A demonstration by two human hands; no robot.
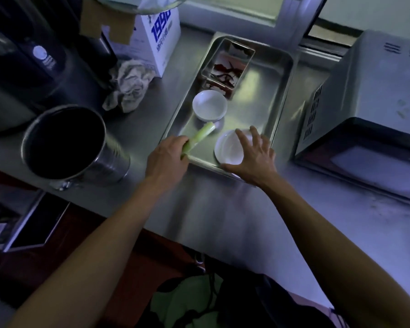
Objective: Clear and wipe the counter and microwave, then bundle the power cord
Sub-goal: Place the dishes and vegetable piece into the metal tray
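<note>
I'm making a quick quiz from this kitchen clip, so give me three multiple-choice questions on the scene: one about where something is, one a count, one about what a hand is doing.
1. Where does the crumpled cloth lie?
A. Inside the metal tray
B. On the counter, left of the tray
C. On top of the microwave

2. How many white dishes are in the metal tray?
A. One
B. Two
C. Four

3. What is the left hand doing?
A. Gripping a pale green stalk
B. Resting flat on the counter
C. Holding the pot

Answers:
1. B, the cloth sits on the steel counter between the white carton and the tray's left wall.
2. B, a small bowl and a shallow dish under the spread right hand.
3. A, its fingers curl round the green stalk at the tray's near-left corner.
</note>
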